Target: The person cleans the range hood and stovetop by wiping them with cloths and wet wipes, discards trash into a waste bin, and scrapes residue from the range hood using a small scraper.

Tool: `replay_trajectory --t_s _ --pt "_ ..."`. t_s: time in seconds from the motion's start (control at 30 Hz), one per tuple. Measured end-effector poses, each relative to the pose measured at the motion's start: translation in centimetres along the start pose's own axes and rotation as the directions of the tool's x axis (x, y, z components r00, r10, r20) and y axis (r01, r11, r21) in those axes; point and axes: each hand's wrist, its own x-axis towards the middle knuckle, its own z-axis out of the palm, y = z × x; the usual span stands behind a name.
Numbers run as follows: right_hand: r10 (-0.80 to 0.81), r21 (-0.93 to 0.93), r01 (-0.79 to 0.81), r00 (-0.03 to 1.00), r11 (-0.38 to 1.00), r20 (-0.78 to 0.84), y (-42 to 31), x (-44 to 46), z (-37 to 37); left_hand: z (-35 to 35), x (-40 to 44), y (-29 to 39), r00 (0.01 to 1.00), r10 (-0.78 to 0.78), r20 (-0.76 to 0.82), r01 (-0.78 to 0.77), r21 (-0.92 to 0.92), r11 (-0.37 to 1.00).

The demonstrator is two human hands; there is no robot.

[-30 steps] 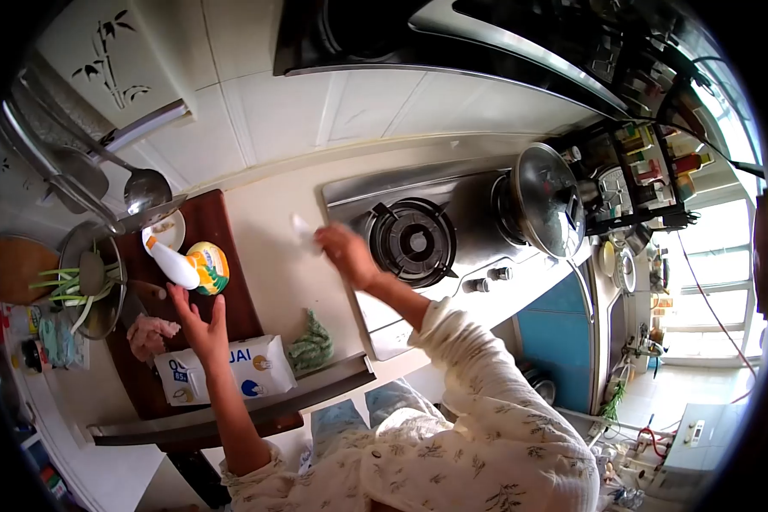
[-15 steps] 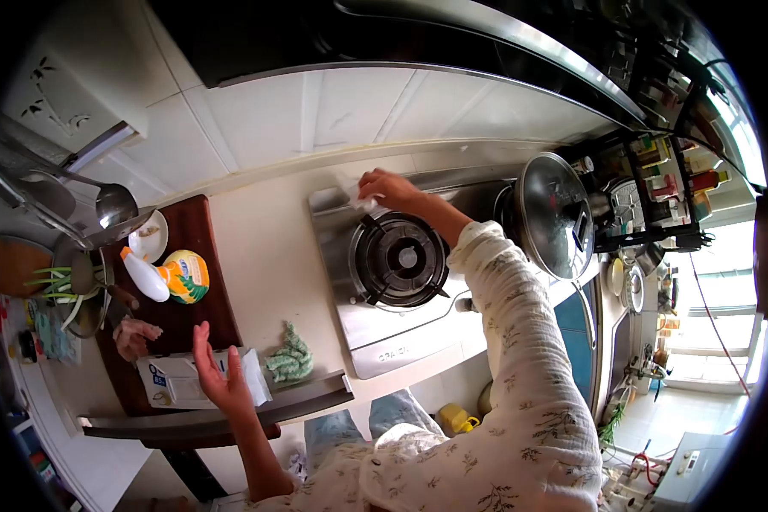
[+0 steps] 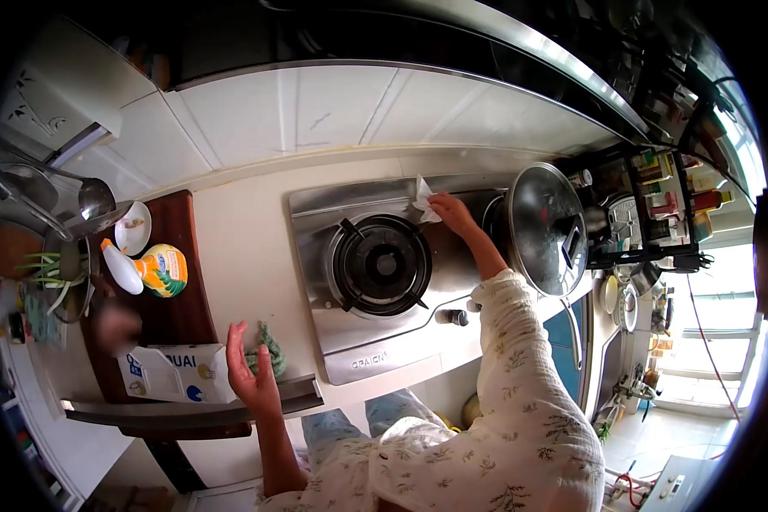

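My right hand (image 3: 454, 212) is closed on a white tissue (image 3: 424, 201) and presses it to the steel top of the gas stove (image 3: 316, 213), near the back edge. It is to the right of and behind the black burner (image 3: 386, 263). My left hand (image 3: 254, 375) hovers open over the counter's front edge, fingers apart, holding nothing. Behind its fingers lies a crumpled green cloth (image 3: 273, 357), partly hidden. Left of that hand is a white tissue pack (image 3: 179, 372) with blue print.
A glass-lidded pan (image 3: 548, 230) covers the right burner, its handle pointing forward. An orange spray bottle (image 3: 162, 270) and a small white dish (image 3: 134, 229) rest on the dark wooden board (image 3: 188, 316). Ladles (image 3: 96, 198) hang at left; a black rack (image 3: 631, 205) stands at right.
My right hand has slid the tissue rightward along the back of the stove, from behind the burner's left side to past its right. My left hand has shifted right, away from the tissue pack.
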Motion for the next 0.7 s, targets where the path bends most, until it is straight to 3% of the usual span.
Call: replay_trajectory --t_s 0.03,0.1,0.13,0.17,0.23,0.33,0.37,0.47,0.53,0.57,0.63,0.7 --pt "-0.006 0.019 0.007 0.998 1.0 -0.059 -0.1 -0.2 0.0 0.2 -0.1 0.1 1.0 -0.001 0.005 0.001 0.003 1.0" --pt "0.075 0.319 -0.108 0.991 0.942 0.113 -2.2 1.8 1.0 0.7 -0.4 -0.1 1.0 -0.006 0.027 0.006 0.014 1.0" --pt "0.072 0.267 -0.134 0.971 0.954 0.229 -3.3 3.0 1.5 0.9 -0.5 -0.5 0.999 -0.005 0.041 0.005 0.017 1.0" --pt "0.158 0.374 -0.298 0.919 0.878 0.361 -6.0 3.8 1.7 1.2 -0.6 -0.8 0.998 -0.002 0.057 0.001 0.016 1.0" --pt "-0.105 0.374 -0.019 0.946 0.927 0.306 -5.7 5.1 3.7 1.8 -0.8 -1.1 0.998 0.007 0.068 -0.008 0.019 1.0" --pt "0.122 0.44 -0.289 0.921 0.85 0.369 -4.5 4.5 2.6 2.7 -1.0 -0.4 0.995 -0.011 0.096 0.011 0.004 1.0" --pt "0.034 0.509 -0.161 0.968 0.845 0.25 -2.6 3.8 2.3 2.8 -1.1 -0.2 0.995 -0.013 0.101 0.013 -0.001 1.0" --pt "0.091 0.216 -0.076 0.994 0.973 -0.059 2.2 0.4 0.5 2.6 -1.1 -0.2 0.992 -0.026 0.123 0.028 -0.013 1.0" --pt "0.153 0.039 -0.147 0.962 0.988 -0.226 4.6 -3.9 0.4 2.7 -1.2 -0.5 0.99 -0.039 0.135 0.041 -0.015 0.999" --pt "0.085 -0.064 -0.107 0.957 0.992 -0.279 3.6 -5.8 0.9 2.8 -1.2 -0.7 0.989 -0.042 0.141 0.044 -0.014 0.999" --pt "-0.067 -0.273 -0.035 0.933 0.961 -0.354 0.4 -9.3 1.6 2.9 -1.4 -0.9 0.988 -0.049 0.147 0.051 -0.01 0.999" --pt "0.034 -0.179 -0.084 0.963 0.98 -0.268 -1.5 -10.8 1.5 3.0 -1.4 -1.1 0.984 -0.045 0.17 0.047 -0.006 0.999"
